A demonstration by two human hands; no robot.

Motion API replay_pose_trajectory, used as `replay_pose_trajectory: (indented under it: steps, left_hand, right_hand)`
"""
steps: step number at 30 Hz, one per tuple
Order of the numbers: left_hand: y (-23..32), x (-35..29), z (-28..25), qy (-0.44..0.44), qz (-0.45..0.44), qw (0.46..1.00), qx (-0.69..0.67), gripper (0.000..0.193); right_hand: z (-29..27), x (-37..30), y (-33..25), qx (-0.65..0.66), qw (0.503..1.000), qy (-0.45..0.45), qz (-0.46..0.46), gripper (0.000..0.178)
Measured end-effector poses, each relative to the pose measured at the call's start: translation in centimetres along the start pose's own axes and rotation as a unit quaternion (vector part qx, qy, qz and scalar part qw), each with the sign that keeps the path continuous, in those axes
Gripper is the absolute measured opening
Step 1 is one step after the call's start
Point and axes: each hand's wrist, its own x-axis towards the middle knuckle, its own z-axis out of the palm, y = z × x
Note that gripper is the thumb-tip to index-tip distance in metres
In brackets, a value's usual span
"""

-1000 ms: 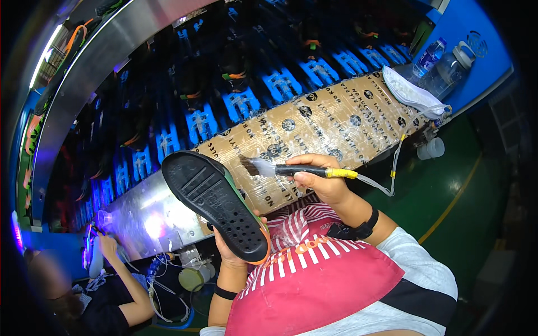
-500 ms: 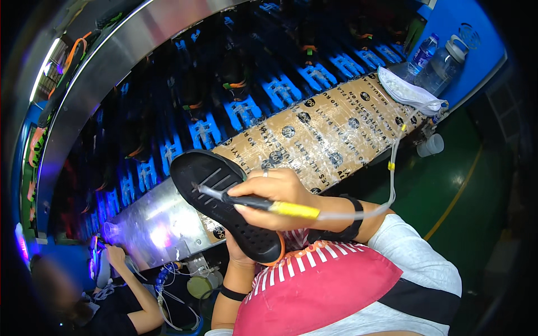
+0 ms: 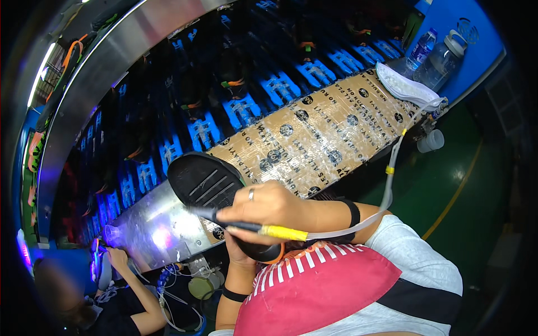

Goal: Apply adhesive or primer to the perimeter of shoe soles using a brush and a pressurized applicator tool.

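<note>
Most of the left hand (image 3: 240, 253) is hidden behind the black shoe sole (image 3: 216, 199) it carries at lower centre of the frame; only the heel of the palm and the wrist with a dark band show below the sole, so the fingers cannot be made out, though the hand is plainly closed around the sole's lower end from beneath. The sole's heel end disappears behind the right hand (image 3: 268, 206), and an orange edge peeks out there. The right hand lies across the sole, knuckles up, a ring on one finger, fingers pinched tight on a thin brush tool (image 3: 255, 228) with a dark shaft and a yellow collar; its tip points to the left of the frame and rests against the sole's tread. A clear tube (image 3: 386, 185) runs from the tool's rear up toward the right end of the bench (image 3: 314, 134), which is wrapped in printed brown tape. On that end a white shoe upper (image 3: 404, 87) lies, with two clear bottles (image 3: 431, 53) beyond it at upper right. Dark shoes on blue carriers (image 3: 241, 109) fill the conveyor behind, hard to make out in the shadow. At lower left another person's hand (image 3: 117, 259) is partly cut off by the rim.
</note>
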Motion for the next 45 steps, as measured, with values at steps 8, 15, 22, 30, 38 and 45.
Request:
replay_pose_trajectory:
  steps: [8, 15, 22, 30, 38, 45]
  left_hand:
    - [0.3, -0.2, -1.1, 0.012, -0.024, 1.000, 0.013, 0.076]
    - [1.1, 0.3, -1.1, 0.082, 0.036, 0.996, 0.005, 0.064]
    - [2.3, 0.6, -1.6, 0.002, 0.073, 0.997, -0.009, 0.057]
    - [3.4, 1.9, 0.2, -0.065, 0.070, 0.987, -0.128, 0.072]
    - [4.6, 2.7, 0.2, -0.113, 0.145, 0.982, -0.045, 0.062]
    - [6.4, 2.4, -0.3, -0.058, 0.176, 0.983, -0.015, 0.066]
  right_hand:
    - [1.4, -1.7, -0.5, 0.032, 0.993, -0.107, -0.028, 0.020]
    - [1.4, -1.8, 0.1, -0.022, 1.000, -0.018, 0.012, 0.026]
    - [1.1, -2.0, -0.5, 0.061, 0.997, -0.023, 0.032, 0.028]
    - [1.8, -2.2, -1.1, 0.205, 0.974, -0.097, 0.014, 0.023]
    - [2.8, -3.7, -1.1, 0.204, 0.966, -0.101, 0.123, 0.020]
    - [1.4, -3.3, -0.2, 0.183, 0.971, -0.084, 0.127, 0.023]
